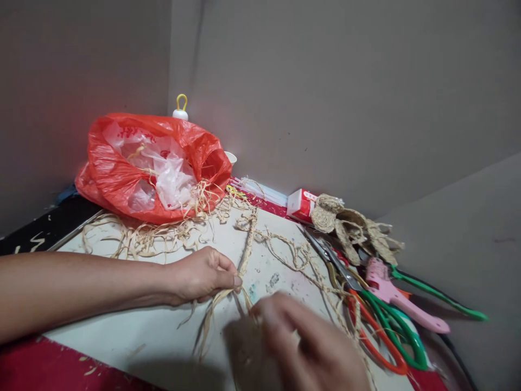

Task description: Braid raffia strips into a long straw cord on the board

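A narrow braid of pale raffia (248,247) runs away from me over a white board (163,326). My left hand (205,274) pinches its near end between thumb and forefinger. Loose raffia strands (207,325) hang below that grip towards me. Closer to the camera, my right hand (309,347) is blurred, its fingers curled and their tips together on a raffia strand (246,298) that leads from the braid. Part of that strand is hidden by the right hand. A long thin braided cord (301,266) lies loosely across the board on the right.
A red plastic bag (108,179) with raffia spilling out stands at the back left. Along the right lie scissors with orange handles (376,345), green-handled scissors (413,339), a pink glue gun (411,307), woven raffia pieces (350,228) and a red-white box (299,205). Grey walls (325,98) rise behind.
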